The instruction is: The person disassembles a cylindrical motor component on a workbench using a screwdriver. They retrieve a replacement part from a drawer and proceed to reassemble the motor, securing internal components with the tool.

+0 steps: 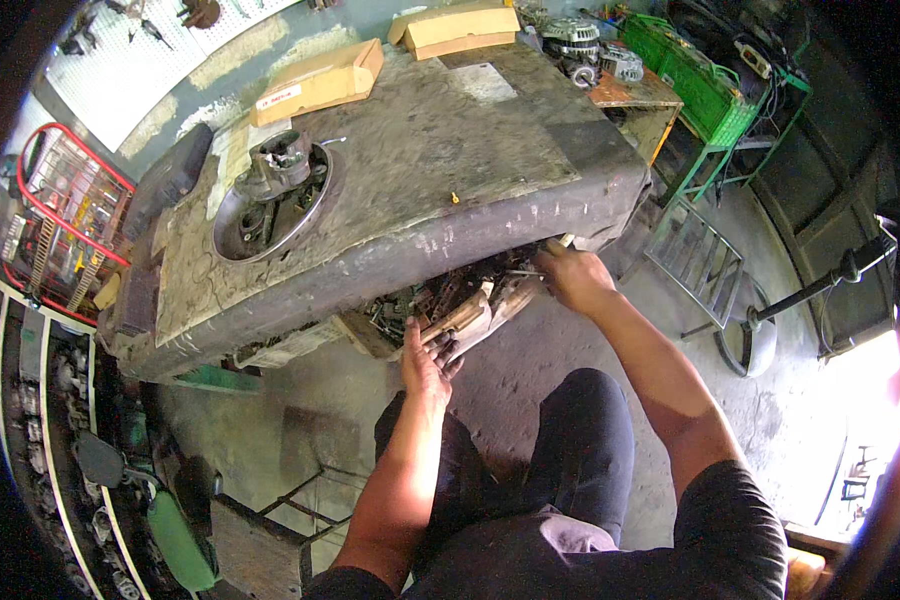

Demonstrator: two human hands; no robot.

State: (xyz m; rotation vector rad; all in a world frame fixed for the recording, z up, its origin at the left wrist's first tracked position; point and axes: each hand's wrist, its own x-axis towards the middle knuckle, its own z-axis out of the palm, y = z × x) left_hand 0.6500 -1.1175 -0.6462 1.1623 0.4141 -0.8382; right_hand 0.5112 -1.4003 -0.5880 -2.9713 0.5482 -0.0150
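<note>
A worn grey workbench fills the middle of the view. Under its front edge a wooden drawer stands pulled out, packed with several dark metal parts. My left hand rests against the drawer's front, fingers bent over its lower edge. My right hand reaches in under the bench edge at the drawer's right side, fingers curled among the parts; what it grips is hidden. My knees in dark trousers are below the drawer.
A round metal tray with engine parts sits on the bench's left side. Two cardboard boxes lie at the back. A green wire crate, a metal step frame and a red rack stand around.
</note>
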